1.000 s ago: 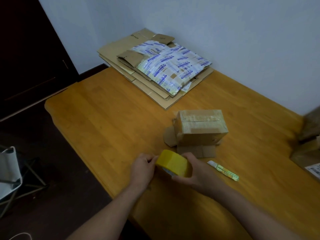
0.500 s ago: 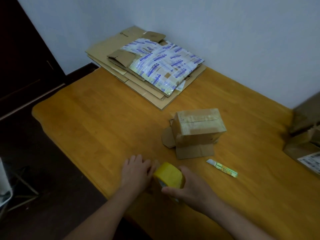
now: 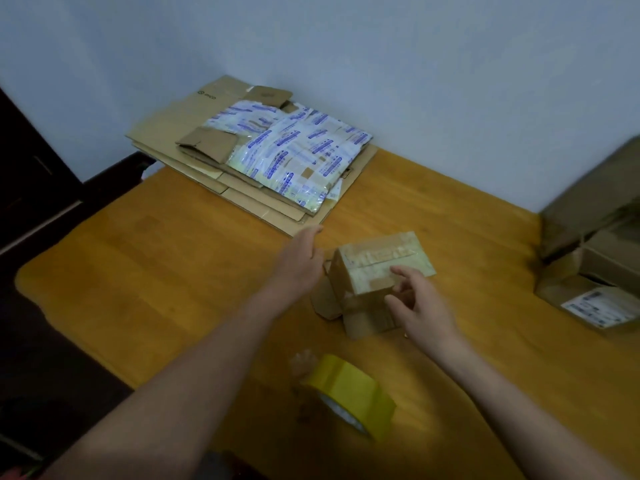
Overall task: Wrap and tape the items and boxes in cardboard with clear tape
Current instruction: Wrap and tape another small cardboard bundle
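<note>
Flanking small cardboard box [image 3: 381, 268] mid-table [image 3: 166, 271]: my left hand [image 3: 304, 263] open at its 9 o'clock, right hand [image 3: 424, 306] open, nearer, at 5. Box long axis 9-3. Tape roll [image 3: 349, 393] at 6, ungripped.

Yellow tape roll [image 3: 349, 393], brown box [image 3: 377, 268], blue-printed white mailer [image 3: 294, 154].

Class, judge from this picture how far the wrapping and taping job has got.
Done: the small box has tape across its top. In hand: left hand and right hand, both open, reach for it; the tape roll lies on the table. Left: flaps at its base stick out loose.
</note>
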